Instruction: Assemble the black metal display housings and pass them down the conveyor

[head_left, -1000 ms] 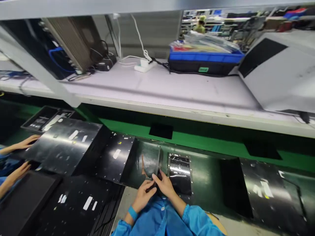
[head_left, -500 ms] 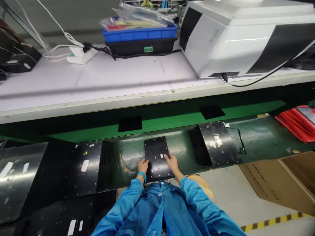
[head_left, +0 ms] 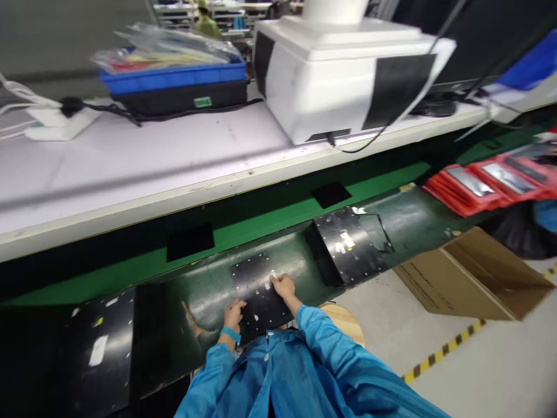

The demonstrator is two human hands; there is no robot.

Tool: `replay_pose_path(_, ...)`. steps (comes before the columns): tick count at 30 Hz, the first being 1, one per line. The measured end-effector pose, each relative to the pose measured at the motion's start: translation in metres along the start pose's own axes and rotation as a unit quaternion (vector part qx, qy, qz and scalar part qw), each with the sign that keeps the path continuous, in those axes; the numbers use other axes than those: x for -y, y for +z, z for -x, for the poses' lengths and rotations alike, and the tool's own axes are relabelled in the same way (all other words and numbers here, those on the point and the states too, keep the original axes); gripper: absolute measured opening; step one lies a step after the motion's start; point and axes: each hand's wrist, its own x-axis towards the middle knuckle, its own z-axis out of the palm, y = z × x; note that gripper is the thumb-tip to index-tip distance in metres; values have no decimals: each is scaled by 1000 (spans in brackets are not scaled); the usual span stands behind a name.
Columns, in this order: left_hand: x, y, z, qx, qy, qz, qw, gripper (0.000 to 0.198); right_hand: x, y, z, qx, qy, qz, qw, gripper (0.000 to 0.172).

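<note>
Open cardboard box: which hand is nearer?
Right. The right hand, at the right edge of the black panel, is left of the cardboard box; the left hand, at the panel's left edge, is farther left.

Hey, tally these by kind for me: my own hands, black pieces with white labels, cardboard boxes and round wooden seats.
Hands: 2
Black labelled pieces: 3 clearly visible; the far left is too dark to tell
Cardboard box: 1
Round wooden seat: 1
Total: 7
</note>
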Motion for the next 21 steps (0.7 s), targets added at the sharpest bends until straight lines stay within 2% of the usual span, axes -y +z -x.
replay_pose_path(2, -2, -3, 7, 23, -7, 18, 1000, 35, 5, -5, 4, -21, 6, -18, 1000, 40)
replay_pose_path(4, -8, -2, 16, 74, 1, 66, 995, 30, 6, -21, 7, -52, -11, -34, 998, 46)
replay_pose_path(6, -19, 7, 30, 144, 18, 132, 981, 28, 3, -53, 8, -87, -46, -40, 994, 49)
replay_pose_path(8, -39, 27, 50, 216, 45, 177, 959, 33, -8, -101, 3, -125, -70, -32, 989, 50)
replay_pose_path(11, -77, 80, 85, 337, 90, 191, 918, 52, -37, -188, -14, -197, -63, -11, 978, 52)
replay_pose_path(13, -103, 125, 108, 428, 117, 162, 882, 58, -59, -243, -30, -241, -36, 8, 970, 53)
replay_pose_path(15, -124, 170, 127, 487, 147, 124, 852, 60, -78, -287, -47, -278, 7, 21, 960, 56)
replay_pose_path(17, -135, 211, 142, 528, 151, 92, 831, 63, -92, -316, -60, -300, 39, 41, 952, 59)
replay_pose_path(18, -137, 228, 148, 527, 145, 88, 833, 63, -97, -325, -65, -304, 47, 53, 950, 59)
replay_pose_path(20, -133, 249, 155, 493, 128, 91, 856, 63, -106, -334, -70, -302, 46, 72, 949, 59)
replay_pose_path(21, -128, 252, 155, 468, 124, 93, 870, 63, -110, -335, -70, -304, 44, 78, 949, 58)
